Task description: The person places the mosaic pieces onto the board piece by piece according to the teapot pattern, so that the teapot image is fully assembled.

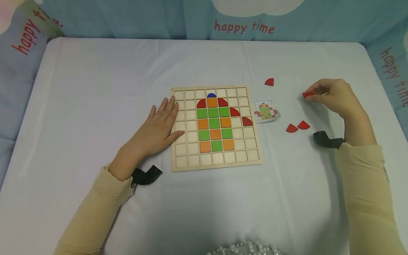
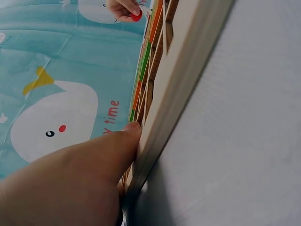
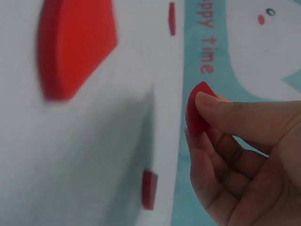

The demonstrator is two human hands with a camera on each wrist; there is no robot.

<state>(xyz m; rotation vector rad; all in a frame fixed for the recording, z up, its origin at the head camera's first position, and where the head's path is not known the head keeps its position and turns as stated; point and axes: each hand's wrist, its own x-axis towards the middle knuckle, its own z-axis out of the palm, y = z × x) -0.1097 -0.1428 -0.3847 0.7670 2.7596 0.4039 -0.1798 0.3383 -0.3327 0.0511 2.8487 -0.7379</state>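
A square wooden grid board (image 1: 181,162) lies on the white table. Green and orange squares fill its middle columns, topped by a blue half-circle (image 1: 211,95); several red quarter-circle pieces sit at the upper part and right side. My left hand (image 1: 156,129) rests on the board's left edge with fingers straight; the left wrist view shows its thumb (image 2: 127,136) against the rim. To the right, above the table, my right hand (image 1: 338,95) pinches a red quarter-circle piece (image 3: 197,110) between thumb and fingers.
A small pattern card (image 1: 266,111) touches the board's right side. One loose red quarter-circle (image 1: 269,82) lies above it; two more, a left one (image 1: 291,128) and a right one (image 1: 304,125), lie below right. Printed curtains (image 1: 159,17) stand behind the table.
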